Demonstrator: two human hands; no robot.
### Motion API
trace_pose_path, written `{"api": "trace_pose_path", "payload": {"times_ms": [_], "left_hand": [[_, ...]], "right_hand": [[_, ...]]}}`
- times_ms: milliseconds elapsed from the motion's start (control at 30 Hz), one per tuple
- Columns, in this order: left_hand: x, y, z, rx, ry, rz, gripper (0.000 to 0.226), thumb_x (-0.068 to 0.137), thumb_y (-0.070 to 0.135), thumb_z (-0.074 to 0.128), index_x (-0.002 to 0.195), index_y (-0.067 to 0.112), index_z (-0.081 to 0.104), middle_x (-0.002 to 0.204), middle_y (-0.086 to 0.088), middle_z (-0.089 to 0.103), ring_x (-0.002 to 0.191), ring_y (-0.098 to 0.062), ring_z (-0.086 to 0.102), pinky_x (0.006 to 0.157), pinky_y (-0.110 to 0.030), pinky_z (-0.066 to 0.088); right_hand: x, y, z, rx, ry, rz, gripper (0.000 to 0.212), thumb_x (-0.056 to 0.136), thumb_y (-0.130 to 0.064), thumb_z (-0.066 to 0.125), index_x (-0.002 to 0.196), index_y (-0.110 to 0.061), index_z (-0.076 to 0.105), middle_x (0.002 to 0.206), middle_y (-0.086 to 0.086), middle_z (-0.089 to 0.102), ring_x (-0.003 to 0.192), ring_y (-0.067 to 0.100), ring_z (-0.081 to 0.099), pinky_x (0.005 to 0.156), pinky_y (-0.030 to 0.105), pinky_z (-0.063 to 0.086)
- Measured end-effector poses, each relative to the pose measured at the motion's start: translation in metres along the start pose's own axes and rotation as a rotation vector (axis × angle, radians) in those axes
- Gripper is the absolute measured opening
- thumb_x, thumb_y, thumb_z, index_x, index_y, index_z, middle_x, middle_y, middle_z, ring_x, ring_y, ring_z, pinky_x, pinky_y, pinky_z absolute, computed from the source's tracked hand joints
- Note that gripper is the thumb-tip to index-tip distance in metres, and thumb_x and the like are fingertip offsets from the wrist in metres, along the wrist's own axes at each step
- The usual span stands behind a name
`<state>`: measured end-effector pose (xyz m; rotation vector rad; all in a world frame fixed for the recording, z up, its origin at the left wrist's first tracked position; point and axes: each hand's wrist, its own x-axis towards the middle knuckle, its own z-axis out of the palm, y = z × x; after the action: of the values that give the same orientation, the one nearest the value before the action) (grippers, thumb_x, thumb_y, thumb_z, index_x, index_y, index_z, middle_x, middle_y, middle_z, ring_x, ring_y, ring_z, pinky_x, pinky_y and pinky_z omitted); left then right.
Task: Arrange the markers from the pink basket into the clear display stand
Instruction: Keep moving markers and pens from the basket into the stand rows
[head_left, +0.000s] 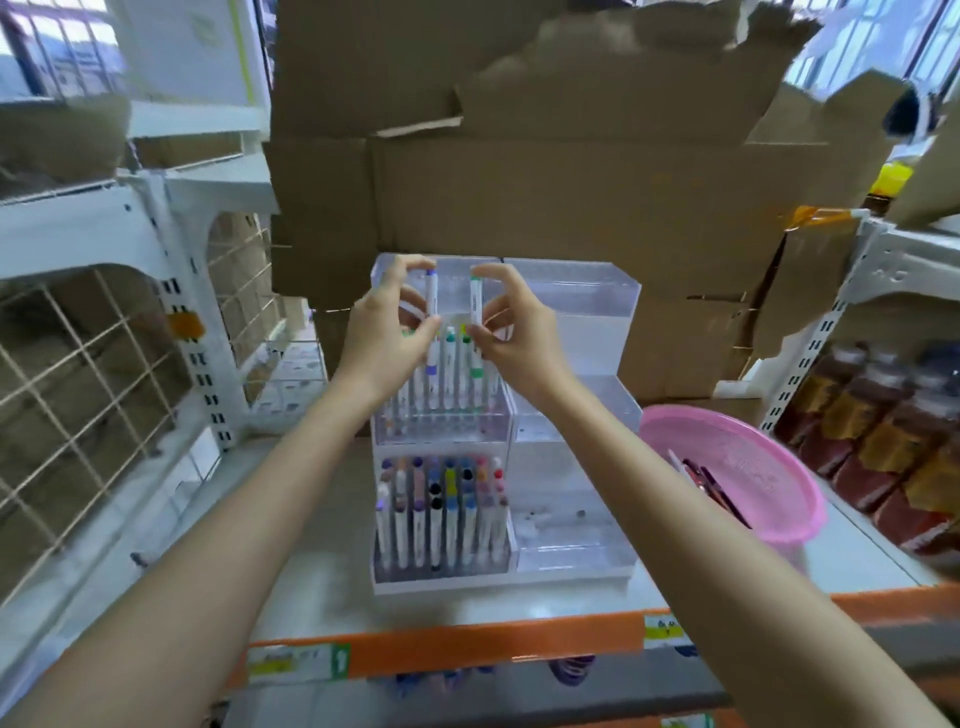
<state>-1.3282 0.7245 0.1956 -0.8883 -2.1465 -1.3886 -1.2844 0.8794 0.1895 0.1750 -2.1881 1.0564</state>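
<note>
Markers are held upright, one pinched per grip, purple-capped marker (431, 297) in the left grip (384, 332) and green-capped marker (475, 300) in the right grip (511, 325), long axes vertical, with the clear display stand (571, 291) slots directly below both grips, equally near.

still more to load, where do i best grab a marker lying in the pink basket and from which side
Probably pinch the marker across its middle barrel, coming straight down through the open top of the pink basket. The markers lie slanted and low along its left inner wall, so the rim blocks a sideways reach.
</note>
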Motion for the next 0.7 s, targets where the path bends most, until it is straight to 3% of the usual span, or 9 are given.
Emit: {"api": "trace_pose_path", "payload": {"times_ms": [167,367,567,700], "left_hand": [[-0.001,-0.018,-0.018,-0.024,-0.051,0.015,0.045,0.083,0.009,0.07,0.12,0.025,0.049,0.083,0.005,0.053,0.075,-0.014,0.064,0.066,-0.038,0.06],[-0.006,-0.033,-0.012,-0.035,-0.056,0.042,0.047,0.082,0.008,0.072,0.12,0.024,0.051,0.084,0.006,0.057,0.077,-0.005,0.063,0.069,-0.024,0.055],[-0.007,-0.038,-0.01,-0.03,-0.017,0.084,0.046,0.081,0.003,0.07,0.119,0.022,0.052,0.086,0.001,0.059,0.079,-0.008,0.063,0.069,-0.011,0.049],[-0.005,-0.038,-0.01,-0.043,-0.008,0.093,0.04,0.084,0.006,0.068,0.117,0.021,0.052,0.082,0.004,0.058,0.079,-0.009,0.063,0.069,-0.022,0.055]], "right_hand": [[0.006,-0.008,0.027,0.014,0.074,-0.002,0.047,0.082,0.002,0.069,0.121,-0.019,0.053,0.075,-0.005,0.051,0.063,0.006,0.056,0.058,0.013,0.048],[-0.001,-0.008,0.05,-0.033,0.064,-0.029,0.048,0.081,0.004,0.068,0.121,-0.017,0.053,0.076,-0.01,0.05,0.067,0.006,0.057,0.06,0.01,0.046],[-0.003,-0.004,0.055,-0.09,0.117,-0.053,0.048,0.081,0.004,0.069,0.122,-0.014,0.053,0.075,-0.013,0.049,0.066,0.002,0.056,0.059,0.006,0.042],[-0.003,-0.004,0.056,-0.105,0.125,-0.065,0.046,0.082,0.001,0.07,0.122,-0.012,0.053,0.076,-0.008,0.052,0.066,0.001,0.055,0.06,0.005,0.042]]}}
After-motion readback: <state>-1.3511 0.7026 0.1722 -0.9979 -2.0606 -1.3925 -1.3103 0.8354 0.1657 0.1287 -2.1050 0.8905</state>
